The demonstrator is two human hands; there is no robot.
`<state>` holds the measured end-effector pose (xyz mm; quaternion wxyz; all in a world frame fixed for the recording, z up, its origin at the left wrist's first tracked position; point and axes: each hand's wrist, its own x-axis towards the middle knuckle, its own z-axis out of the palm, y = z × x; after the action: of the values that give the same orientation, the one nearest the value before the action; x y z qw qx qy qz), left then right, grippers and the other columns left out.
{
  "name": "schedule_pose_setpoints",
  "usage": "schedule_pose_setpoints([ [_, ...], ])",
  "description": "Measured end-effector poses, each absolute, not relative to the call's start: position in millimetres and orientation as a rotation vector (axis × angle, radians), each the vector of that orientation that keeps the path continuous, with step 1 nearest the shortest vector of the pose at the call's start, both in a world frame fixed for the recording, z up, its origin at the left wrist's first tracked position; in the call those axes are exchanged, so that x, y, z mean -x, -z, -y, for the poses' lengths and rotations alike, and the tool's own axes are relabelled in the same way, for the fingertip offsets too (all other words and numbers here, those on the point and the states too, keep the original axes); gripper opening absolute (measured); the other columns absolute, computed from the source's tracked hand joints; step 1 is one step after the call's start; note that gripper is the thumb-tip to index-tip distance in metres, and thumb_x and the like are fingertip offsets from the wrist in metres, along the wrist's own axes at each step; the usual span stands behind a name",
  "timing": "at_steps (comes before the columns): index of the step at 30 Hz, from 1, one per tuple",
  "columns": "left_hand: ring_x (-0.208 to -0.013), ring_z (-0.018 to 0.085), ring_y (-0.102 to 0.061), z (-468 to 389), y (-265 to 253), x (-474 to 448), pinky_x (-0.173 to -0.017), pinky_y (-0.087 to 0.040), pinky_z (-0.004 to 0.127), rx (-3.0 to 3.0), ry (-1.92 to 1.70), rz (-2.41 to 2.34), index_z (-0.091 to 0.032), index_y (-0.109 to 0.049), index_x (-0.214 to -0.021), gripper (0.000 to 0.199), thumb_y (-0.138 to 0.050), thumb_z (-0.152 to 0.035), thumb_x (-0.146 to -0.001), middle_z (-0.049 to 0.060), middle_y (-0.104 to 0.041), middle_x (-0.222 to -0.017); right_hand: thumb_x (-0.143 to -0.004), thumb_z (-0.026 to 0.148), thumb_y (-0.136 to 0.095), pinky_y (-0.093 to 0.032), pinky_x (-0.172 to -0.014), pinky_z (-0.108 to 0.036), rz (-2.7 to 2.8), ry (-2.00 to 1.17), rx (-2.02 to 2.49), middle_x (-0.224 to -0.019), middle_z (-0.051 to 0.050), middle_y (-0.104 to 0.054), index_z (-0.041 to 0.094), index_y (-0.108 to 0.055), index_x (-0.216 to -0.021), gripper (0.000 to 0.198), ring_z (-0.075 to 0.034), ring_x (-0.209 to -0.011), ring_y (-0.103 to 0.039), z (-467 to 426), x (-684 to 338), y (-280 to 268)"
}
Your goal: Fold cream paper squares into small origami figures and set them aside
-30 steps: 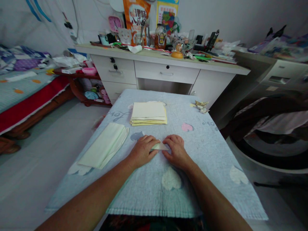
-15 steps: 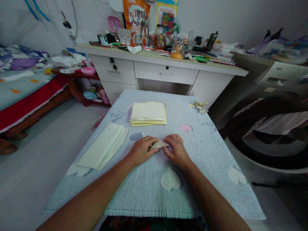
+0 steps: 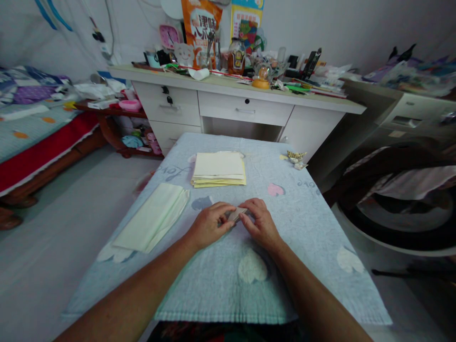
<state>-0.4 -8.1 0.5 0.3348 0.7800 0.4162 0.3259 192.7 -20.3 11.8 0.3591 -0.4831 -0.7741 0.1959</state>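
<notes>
A small piece of folded paper [image 3: 236,214], pale grey-beige, is held just above the middle of the cloth-covered table [image 3: 306,247]. My left hand [image 3: 211,223] pinches its left end between thumb and fingers. On its right end, the thumb and bent fingers of my right hand [image 3: 261,222] close on it. The fingertips hide part of its outline. Beyond the hands lies a stack of cream and yellow paper sheets [image 3: 219,165]. To the left of my left hand rests a long folded pale-green sheet [image 3: 151,218].
Small folded paper pieces [image 3: 296,158], one patterned yellow and black, sit at the table's far right corner. Behind the table stands a white desk [image 3: 228,104] crowded with jars and bags. A washing machine [image 3: 402,190] is on the right, a bed [image 3: 46,128] on the left.
The folded paper has turned between my fingers; its broad triangle now shows as a smaller, tilted shape. My right thumb has shifted slightly left onto it. Other things on the table stay put.
</notes>
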Motion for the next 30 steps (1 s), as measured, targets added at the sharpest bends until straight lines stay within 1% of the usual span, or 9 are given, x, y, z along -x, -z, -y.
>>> schedule_pose_setpoints([
  [3, -0.066, 0.007, -0.057, 7.3, -0.3, -1.1, -0.061, -0.05, 0.022, -1.917, -0.881, -1.06, -0.02, -0.062, -0.11, 0.032, -0.064, -0.02, -0.078, 0.005, -0.06, -0.113, -0.089, 0.032, -0.052, -0.043, -0.082, -0.033, 1.932, -0.524, 1.267, -0.09, -0.005, -0.054, 0.021, -0.065, -0.108, 0.026, -0.019, -0.089, -0.053, 20.9, -192.6, -9.9],
  [5, -0.065, 0.007, -0.057, 7.2, -1.0, -2.2, -0.06, -0.05, 0.021, -1.856, -0.897, -1.059, -0.019, -0.061, -0.11, 0.034, -0.064, -0.02, -0.077, 0.005, -0.061, -0.107, -0.088, 0.033, -0.052, -0.044, -0.077, -0.031, 1.89, -0.55, 1.266, -0.083, -0.003, -0.053, 0.02, -0.062, -0.113, 0.03, -0.017, -0.082, -0.053, 21.7, -191.7, -8.6],
  [7, -0.065, 0.008, -0.057, 7.4, -2.1, -3.2, -0.06, -0.05, 0.021, -1.821, -0.903, -1.056, -0.019, -0.06, -0.111, 0.036, -0.065, -0.019, -0.075, 0.004, -0.06, -0.101, -0.088, 0.033, -0.053, -0.045, -0.07, -0.029, 1.83, -0.62, 1.255, -0.076, 0.0, -0.052, 0.02, -0.054, -0.12, 0.035, -0.015, -0.072, -0.053, 22.8, -189.5, -7.3],
  [9, -0.066, 0.008, -0.058, 7.6, -3.2, -4.0, -0.061, -0.049, 0.022, -1.807, -0.915, -1.047, -0.019, -0.06, -0.111, 0.037, -0.065, -0.017, -0.074, 0.003, -0.06, -0.1, -0.087, 0.031, -0.054, -0.044, -0.064, -0.026, 1.747, -0.705, 1.24, -0.073, 0.003, -0.053, 0.02, -0.045, -0.123, 0.039, -0.013, -0.065, -0.053, 23.8, -186.2, -6.0],
  [11, -0.067, 0.008, -0.058, 7.6, -3.8, -4.4, -0.063, -0.05, 0.022, -1.811, -0.935, -1.037, -0.019, -0.06, -0.11, 0.037, -0.065, -0.017, -0.074, 0.004, -0.059, -0.105, -0.084, 0.029, -0.057, -0.046, -0.064, -0.026, 1.673, -0.759, 1.217, -0.075, 0.003, -0.056, 0.021, -0.04, -0.118, 0.039, -0.013, -0.066, -0.056, 24.8, -182.4, -4.3],
  [15, -0.069, 0.008, -0.059, 7.8, -4.5, -4.6, -0.064, -0.05, 0.023, -1.822, -0.975, -1.021, -0.019, -0.06, -0.109, 0.034, -0.065, -0.019, -0.076, 0.005, -0.057, -0.11, -0.078, 0.023, -0.065, -0.049, -0.068, -0.027, 1.561, -0.876, 1.125, -0.079, 0.003, -0.058, 0.024, -0.036, -0.109, 0.043, -0.013, -0.071, -0.06, 26.5, -175.9, -0.5],
  [18, -0.07, 0.009, -0.06, 8.0, -4.6, -4.2, -0.065, -0.05, 0.023, -1.798, -0.974, -1.003, -0.018, -0.059, -0.11, 0.034, -0.065, -0.021, -0.077, 0.005, -0.056, -0.108, -0.077, 0.02, -0.067, -0.051, -0.07, -0.027, 1.5, -0.968, 1.064, -0.084, 0.002, -0.059, 0.025, -0.038, -0.103, 0.04, -0.013, -0.074, -0.061, 27.3, -173.4, 0.1],
  [23, -0.072, 0.01, -0.06, 8.0, -4.1, -2.6, -0.067, -0.051, 0.024, -1.757, -0.966, -0.97, -0.019, -0.058, -0.111, 0.035, -0.065, -0.02, -0.077, 0.006, -0.056, -0.107, -0.081, 0.02, -0.062, -0.05, -0.071, -0.027, 1.546, -1.011, 1.057, -0.083, 0.001, -0.058, 0.022, -0.048, -0.09, 0.016, -0.013, -0.075, -0.06, 28.3, -172.8, -5.0],
  [30, -0.072, 0.011, -0.059, 10.4, -9.8, -2.7, -0.068, -0.05, 0.025, -1.698, -0.96, -0.993, -0.017, -0.058, -0.112, 0.035, -0.064, -0.021, -0.077, 0.006, -0.06, -0.102, -0.082, 0.016, -0.057, -0.049, -0.072, -0.028, 1.64, -0.884, 1.082, -0.086, -0.001, -0.058, 0.021, -0.051, -0.096, 0.016, -0.013, -0.076, -0.058, 30.7, -173.4, -8.7],
])
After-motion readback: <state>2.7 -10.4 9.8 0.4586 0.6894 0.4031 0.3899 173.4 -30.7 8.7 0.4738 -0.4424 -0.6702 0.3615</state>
